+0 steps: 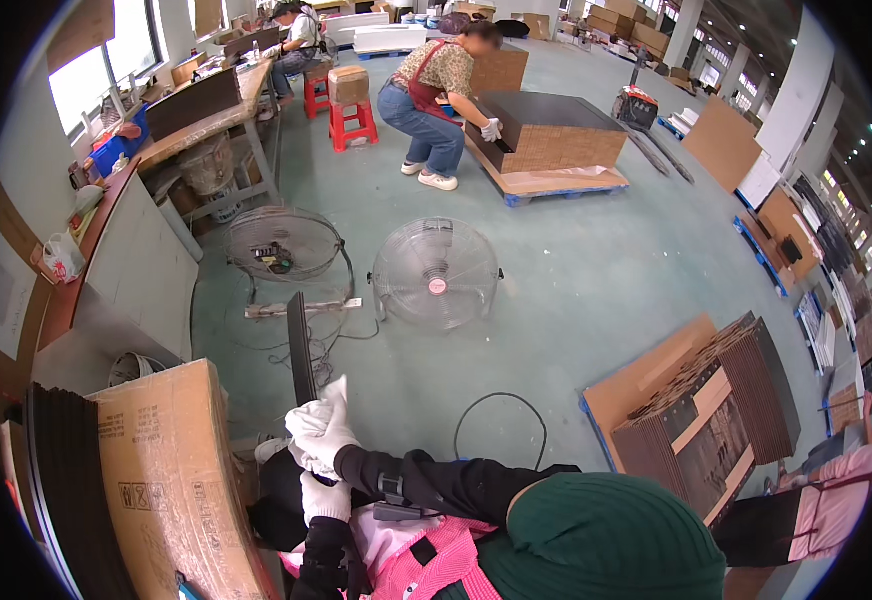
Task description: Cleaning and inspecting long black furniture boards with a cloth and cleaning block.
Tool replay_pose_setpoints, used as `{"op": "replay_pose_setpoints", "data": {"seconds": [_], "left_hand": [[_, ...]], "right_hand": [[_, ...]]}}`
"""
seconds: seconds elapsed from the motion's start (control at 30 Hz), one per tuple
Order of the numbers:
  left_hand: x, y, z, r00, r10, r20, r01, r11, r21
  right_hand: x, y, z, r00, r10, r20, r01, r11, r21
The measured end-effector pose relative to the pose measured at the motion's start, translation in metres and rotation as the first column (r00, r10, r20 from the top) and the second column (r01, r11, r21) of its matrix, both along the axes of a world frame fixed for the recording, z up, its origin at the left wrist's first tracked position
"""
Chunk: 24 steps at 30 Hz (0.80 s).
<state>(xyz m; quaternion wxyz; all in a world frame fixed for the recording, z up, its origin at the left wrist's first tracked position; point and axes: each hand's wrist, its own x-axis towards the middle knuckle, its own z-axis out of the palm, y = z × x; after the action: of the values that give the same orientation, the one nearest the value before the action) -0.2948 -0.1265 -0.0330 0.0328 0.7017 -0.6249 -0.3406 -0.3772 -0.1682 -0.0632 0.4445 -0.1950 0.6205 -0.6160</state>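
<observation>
A long, narrow dark board (300, 345) rises in front of me, tilted slightly to the left. My right hand (328, 440), in a white glove, is closed around a bunched white cloth (332, 396) at the board's near end. Just below, my left hand (326, 499), also white-gloved, is closed and appears to grip the board's lower end. The right hand and cloth hide most of that grip. A black object (281, 500) lies left of my left hand; its kind is unclear.
A large cardboard box (161, 470) stands at my left, beside stacked dark panels (56, 480). Two floor fans (438, 275) stand ahead, with cables around. More dark panels (761, 385) rest on a pallet at right. Another person (441, 95) bends at a panel stack (566, 145).
</observation>
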Motion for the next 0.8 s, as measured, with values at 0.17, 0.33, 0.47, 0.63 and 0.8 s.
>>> {"op": "replay_pose_setpoints", "data": {"seconds": [0.17,0.33,0.47,0.63,0.8], "left_hand": [[0.033,0.021,0.004,0.971,-0.167,0.169,0.205,0.948,-0.243],[0.055,0.046,0.040,0.908,-0.309,0.283,0.386,0.879,-0.279],[0.081,0.076,0.049,0.893,-0.311,0.326,0.397,0.885,-0.243],[0.092,0.101,0.054,0.928,-0.324,0.185,0.366,0.885,-0.286],[0.095,0.107,0.047,0.955,-0.268,0.125,0.292,0.922,-0.253]], "right_hand": [[0.006,0.017,-0.016,0.523,0.224,0.822,-0.234,0.965,-0.114],[-0.029,0.020,-0.006,0.606,0.181,0.774,-0.469,0.868,0.165],[-0.104,-0.022,-0.040,0.664,0.089,0.742,-0.190,0.980,0.052],[-0.196,-0.070,-0.016,0.670,0.227,0.707,-0.331,0.944,0.011],[-0.277,-0.097,-0.024,0.700,0.134,0.701,0.263,0.865,-0.428]]}}
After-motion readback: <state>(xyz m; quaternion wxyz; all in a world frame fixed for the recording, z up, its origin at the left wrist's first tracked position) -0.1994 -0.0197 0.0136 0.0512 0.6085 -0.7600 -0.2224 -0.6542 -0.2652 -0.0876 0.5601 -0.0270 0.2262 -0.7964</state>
